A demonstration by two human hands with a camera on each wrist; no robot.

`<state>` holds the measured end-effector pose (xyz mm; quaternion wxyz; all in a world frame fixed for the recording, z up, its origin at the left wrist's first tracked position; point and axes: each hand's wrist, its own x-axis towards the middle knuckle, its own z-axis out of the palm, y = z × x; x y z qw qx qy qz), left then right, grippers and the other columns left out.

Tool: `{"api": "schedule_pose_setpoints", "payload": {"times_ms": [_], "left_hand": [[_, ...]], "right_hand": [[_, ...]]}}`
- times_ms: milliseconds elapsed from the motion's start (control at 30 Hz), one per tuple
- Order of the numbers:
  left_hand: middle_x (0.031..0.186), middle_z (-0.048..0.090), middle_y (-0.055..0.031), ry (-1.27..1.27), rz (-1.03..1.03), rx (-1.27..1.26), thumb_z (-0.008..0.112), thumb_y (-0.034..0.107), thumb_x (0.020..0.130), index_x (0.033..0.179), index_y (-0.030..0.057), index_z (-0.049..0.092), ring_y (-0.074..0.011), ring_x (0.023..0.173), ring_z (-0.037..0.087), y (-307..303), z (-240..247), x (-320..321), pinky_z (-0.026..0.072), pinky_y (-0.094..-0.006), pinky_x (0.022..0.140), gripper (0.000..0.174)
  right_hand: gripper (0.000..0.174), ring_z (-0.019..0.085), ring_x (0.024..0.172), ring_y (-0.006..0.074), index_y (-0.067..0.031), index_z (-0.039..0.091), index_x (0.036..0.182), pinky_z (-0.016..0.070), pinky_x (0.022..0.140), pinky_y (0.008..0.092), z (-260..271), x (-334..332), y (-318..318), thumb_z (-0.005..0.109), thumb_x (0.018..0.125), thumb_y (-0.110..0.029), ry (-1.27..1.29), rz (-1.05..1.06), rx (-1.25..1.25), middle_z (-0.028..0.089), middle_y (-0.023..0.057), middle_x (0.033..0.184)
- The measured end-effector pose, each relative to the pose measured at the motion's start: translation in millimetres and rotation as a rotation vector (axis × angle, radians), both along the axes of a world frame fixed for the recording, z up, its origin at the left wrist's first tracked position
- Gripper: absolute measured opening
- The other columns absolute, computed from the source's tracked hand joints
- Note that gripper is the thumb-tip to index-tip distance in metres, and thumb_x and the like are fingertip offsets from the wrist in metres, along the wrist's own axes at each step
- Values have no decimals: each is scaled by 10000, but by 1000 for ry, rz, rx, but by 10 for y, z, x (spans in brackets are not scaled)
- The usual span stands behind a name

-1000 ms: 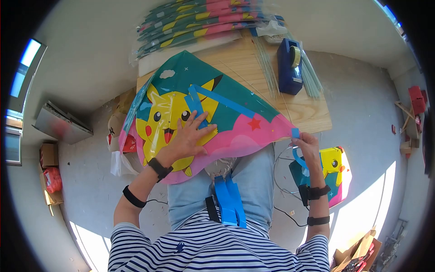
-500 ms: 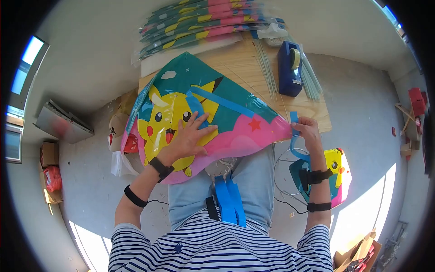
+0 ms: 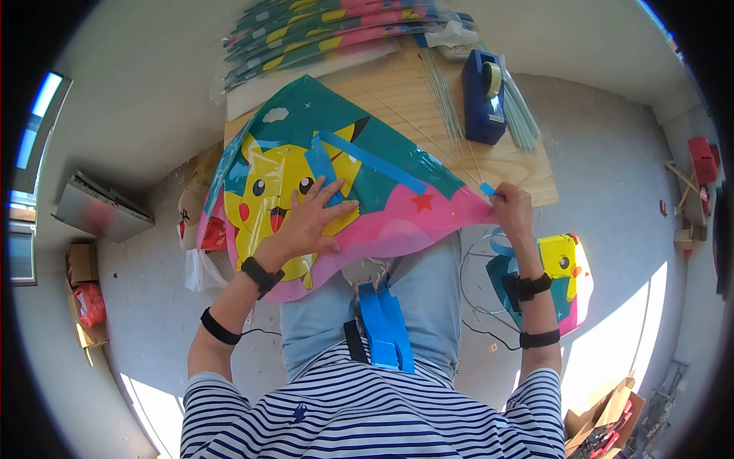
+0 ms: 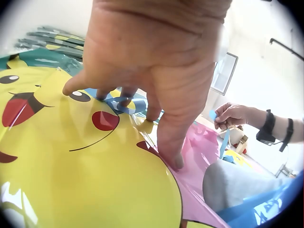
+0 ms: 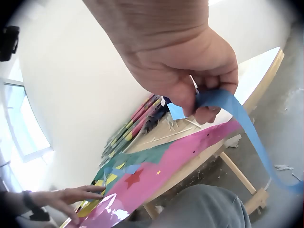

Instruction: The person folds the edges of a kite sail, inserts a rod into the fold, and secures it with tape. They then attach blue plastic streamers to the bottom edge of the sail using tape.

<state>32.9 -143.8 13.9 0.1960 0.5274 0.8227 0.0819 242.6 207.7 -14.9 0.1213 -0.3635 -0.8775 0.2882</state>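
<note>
A kite-shaped plastic sheet (image 3: 413, 229) in green and pink, printed with a yellow cartoon figure, lies across the wooden table's front and over the person's lap. My left hand (image 3: 310, 222), fingers spread, rests on the figure beside a short blue strip (image 3: 321, 162). A longer blue strip (image 3: 375, 161) slants across the green part. At the sheet's right tip, my right hand (image 3: 514, 210) pinches a blue ribbon (image 5: 247, 128) between thumb and fingers. Its short end (image 3: 487, 188) sticks out past the fingertips; the long part trails down behind the hand.
Several packed printed sheets (image 3: 329, 38) are stacked at the table's back. A dark blue tape dispenser (image 3: 482, 107) stands at the right, with thin sticks (image 3: 521, 115) beside it. More blue strips (image 3: 386, 325) hang at the person's waist. Another printed piece (image 3: 562, 264) is low on the right.
My right hand first drew back from the sheet's tip with the ribbon's end standing up, then came back in, the end now tilted over at the tip. The left hand stays on the sheet.
</note>
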Motion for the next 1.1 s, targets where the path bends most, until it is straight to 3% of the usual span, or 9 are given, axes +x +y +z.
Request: {"api": "schedule_pose_setpoints", "payload": {"times_ms": [33, 133, 367, 567, 633, 767, 933, 1100], "left_hand": [[1596, 229, -86, 9, 5, -18, 876, 356, 599, 1419, 349, 485, -370, 1489, 130, -3, 14, 2, 150, -745, 1086, 909], [1599, 230, -84, 16, -10, 11, 869, 387, 601, 1404, 350, 506, -363, 1491, 129, -14, 41, -3, 130, -742, 1094, 882], [1591, 259, -83, -22, 6, 20, 855, 411, 616, 1395, 356, 520, -351, 1491, 144, -19, 19, -26, 109, -734, 1105, 850], [1585, 277, -79, -17, 5, 3, 856, 390, 611, 1392, 358, 526, -346, 1490, 158, 0, 39, -30, 106, -721, 1115, 849], [1582, 284, -78, -24, 11, 14, 855, 379, 611, 1391, 357, 528, -344, 1490, 159, 10, 60, -24, 105, -722, 1115, 845], [1580, 288, -77, -27, 13, 16, 852, 373, 616, 1390, 356, 530, -342, 1488, 166, -7, 62, -27, 104, -720, 1115, 839], [1576, 295, -74, -20, 12, 40, 848, 366, 624, 1384, 358, 537, -336, 1484, 180, -16, 44, -29, 101, -719, 1117, 821], [1577, 295, -65, -17, 12, 30, 844, 379, 628, 1384, 358, 537, -336, 1485, 179, -28, 55, -29, 102, -721, 1116, 816]], "right_hand": [[147, 667, 780, 353, -5, 656, 828, 509, 680, 431, -29, -58, -25, 672, 750, -128, -19, 5, 211, 654, 204, 785], [160, 639, 862, 413, -16, 664, 826, 505, 731, 470, 62, -112, -45, 683, 740, -150, -77, 21, 167, 670, 216, 860], [181, 642, 844, 408, -38, 661, 811, 510, 723, 458, -52, -93, 127, 703, 726, -192, -86, 41, 78, 670, 207, 830], [234, 650, 850, 395, -45, 667, 817, 505, 743, 461, -160, -509, 281, 721, 728, -255, -55, 39, 83, 677, 208, 843], [227, 652, 857, 391, -45, 671, 826, 501, 755, 464, -193, -720, 277, 718, 736, -249, 94, -85, 59, 680, 207, 857], [219, 652, 863, 394, -44, 677, 839, 502, 743, 467, -258, -886, 278, 704, 747, -241, 11, -136, 140, 685, 201, 880], [203, 636, 819, 401, -42, 638, 810, 498, 696, 486, -164, -659, 59, 690, 771, -234, 56, 73, 261, 664, 181, 831], [155, 631, 788, 399, -43, 602, 785, 496, 685, 493, -357, -658, 32, 658, 791, -188, 52, 147, 410, 648, 178, 816]]}}
